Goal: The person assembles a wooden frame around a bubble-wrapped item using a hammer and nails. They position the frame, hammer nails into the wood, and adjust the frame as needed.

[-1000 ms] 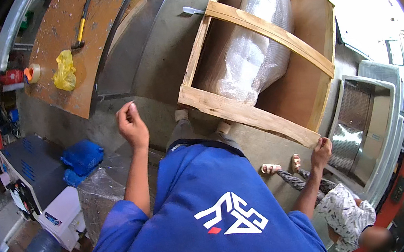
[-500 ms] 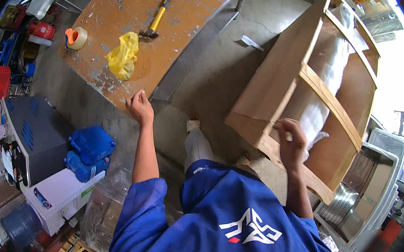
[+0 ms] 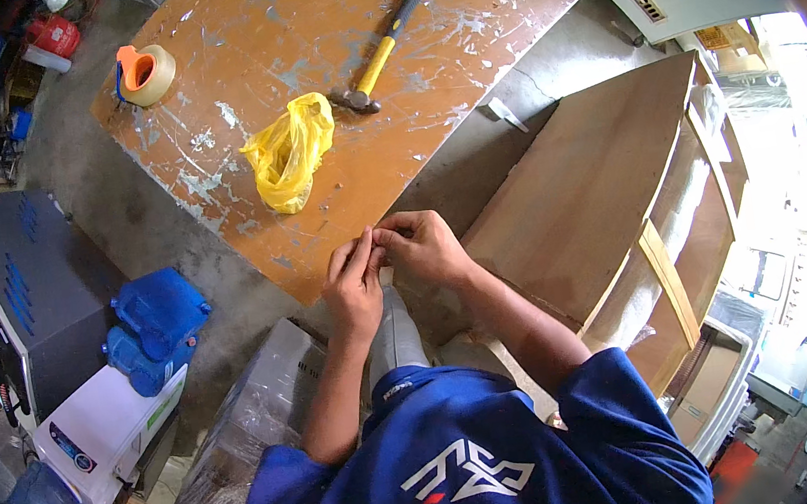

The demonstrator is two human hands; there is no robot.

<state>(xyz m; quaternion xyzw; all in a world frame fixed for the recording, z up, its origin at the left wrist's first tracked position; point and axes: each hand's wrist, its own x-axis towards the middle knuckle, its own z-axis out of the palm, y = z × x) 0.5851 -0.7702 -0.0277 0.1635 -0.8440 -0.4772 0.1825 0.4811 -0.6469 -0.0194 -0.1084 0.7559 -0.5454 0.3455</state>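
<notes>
Overhead view of a workshop floor, items listed by size. A large paint-spattered brown wooden board [image 3: 321, 71] lies flat across the upper middle. To its right stands an open crate of plywood panels and pale wooden slats [image 3: 608, 197], with a plastic-wrapped bulky load [image 3: 681, 218] partly visible inside it. At far left sits a dark grey metal cabinet [image 3: 35, 287]; a white box-shaped appliance [image 3: 103, 430] lies below it, and a blue plastic jerrycan [image 3: 155, 323] rests between the two, near the board's lower left edge. A clear-film-wrapped grey unit [image 3: 253, 422] stands just left of the person's blue short-sleeved shirt [image 3: 469, 455].

On the board: a crumpled yellow plastic bag [image 3: 291, 155] near the centre; a hammer with a yellow and black handle [image 3: 379, 53] just beside it to the upper right; a roll of tan packing tape in an orange dispenser [image 3: 140, 75] at the upper left corner.

The left hand [image 3: 355, 283] and right hand [image 3: 423, 248] meet over the board's lower corner, fingertips touching one another in a pinch. Whatever lies between the fingertips is too small to make out; whether anything is clamped there cannot be told.
</notes>
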